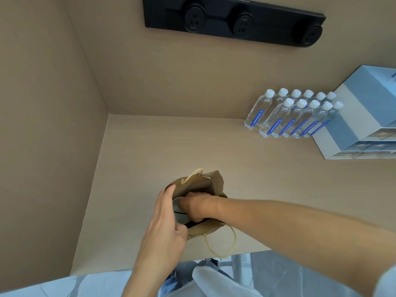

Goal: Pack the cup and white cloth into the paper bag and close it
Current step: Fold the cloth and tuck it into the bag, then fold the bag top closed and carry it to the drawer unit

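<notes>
Step in hand, by my reading: loading the paper bag (pixel 198 187), cup going in.

Right hand (pixel 194 207) is sunk into the bag mouth from the right, fingers curled down around something below; knuckles showing, fingertips hidden. A grey-white curved item (pixel 179 213), prob. the cup, sits just left of that hand, inside the mouth and touching it. Cannot tell whether the fingers are clamped on it or only pressing it down.

Left hand (pixel 166 221) holds the bag's near-left wall, fingers flat along the outside, thumb side at the rim: closed on the paper, spreading the mouth.

White cloth: not identifiable. May be inside under the hand; cannot confirm.

Bag stands on the wooden counter (pixel 150 151). Far handle (pixel 194 174) pokes up beyond the grip; near handle (pixel 222 243) droops toward the person, loop hanging past the counter's front edge.

Next move, judged: seat the cup at the bottom, draw the right hand out w/o dragging the wall, check cloth, then bring rims together and fold.

Room: bag is near the front edge, little margin on the person's side. Open counter beyond and left of the grip up to the side wall. Water bottles (pixel 293 114) and a blue-white box (pixel 360 116) stand well apart, far right. No obstruction.
</notes>
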### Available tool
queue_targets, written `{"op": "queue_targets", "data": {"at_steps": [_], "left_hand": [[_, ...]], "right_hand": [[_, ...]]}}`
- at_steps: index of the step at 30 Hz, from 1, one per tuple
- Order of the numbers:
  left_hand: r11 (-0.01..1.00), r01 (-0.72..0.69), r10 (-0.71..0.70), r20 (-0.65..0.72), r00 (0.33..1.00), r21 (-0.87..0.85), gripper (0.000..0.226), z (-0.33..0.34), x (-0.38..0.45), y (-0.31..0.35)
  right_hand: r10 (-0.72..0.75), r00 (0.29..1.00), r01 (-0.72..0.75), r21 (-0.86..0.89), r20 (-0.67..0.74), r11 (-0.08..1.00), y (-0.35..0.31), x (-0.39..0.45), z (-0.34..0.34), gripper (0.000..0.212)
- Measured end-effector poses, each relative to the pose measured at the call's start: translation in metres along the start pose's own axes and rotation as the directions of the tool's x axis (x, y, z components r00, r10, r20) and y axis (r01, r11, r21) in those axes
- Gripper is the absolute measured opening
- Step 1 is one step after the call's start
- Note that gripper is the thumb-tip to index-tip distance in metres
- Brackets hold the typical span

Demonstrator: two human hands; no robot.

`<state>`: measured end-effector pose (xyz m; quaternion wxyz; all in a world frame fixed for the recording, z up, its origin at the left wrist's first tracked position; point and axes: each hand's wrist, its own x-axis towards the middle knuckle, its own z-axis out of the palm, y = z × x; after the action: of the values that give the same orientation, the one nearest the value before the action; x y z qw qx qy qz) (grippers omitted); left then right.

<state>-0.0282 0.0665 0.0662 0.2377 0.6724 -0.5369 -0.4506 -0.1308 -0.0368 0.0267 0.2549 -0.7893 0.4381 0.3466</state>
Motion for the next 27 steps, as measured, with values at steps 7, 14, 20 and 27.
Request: {"op": "queue_targets", "data": {"at_steps": [7,14,20,27], "left_hand": [[0.998,-0.044,0.044,0.007,0.999,-0.049,0.088,0.0,0.006,-0.005],[0.996,-0.086,0.085,-0.045,0.995,-0.027,0.08,-0.008,0.009,-0.001],[0.994,-0.088,0.086,-0.026,0.996,-0.06,0.063,-0.017,-0.001,-0.009],[0.849,0.116,-0.119,0.028,0.992,-0.516,0.041,-0.027,0.014,-0.014]], "right_hand": [[-0.032,0.999,0.031,-0.053,-0.014,0.998,-0.002,-0.003,-0.001,0.029],[-0.241,0.948,0.245,-0.009,-0.207,0.97,-0.002,-0.069,-0.066,0.012],[0.338,0.651,0.398,0.685,-0.679,0.61,0.067,-0.148,-0.025,0.02],[0.474,0.822,0.371,0.928,-0.314,-0.029,0.046,-0.116,0.035,0.024]]}}
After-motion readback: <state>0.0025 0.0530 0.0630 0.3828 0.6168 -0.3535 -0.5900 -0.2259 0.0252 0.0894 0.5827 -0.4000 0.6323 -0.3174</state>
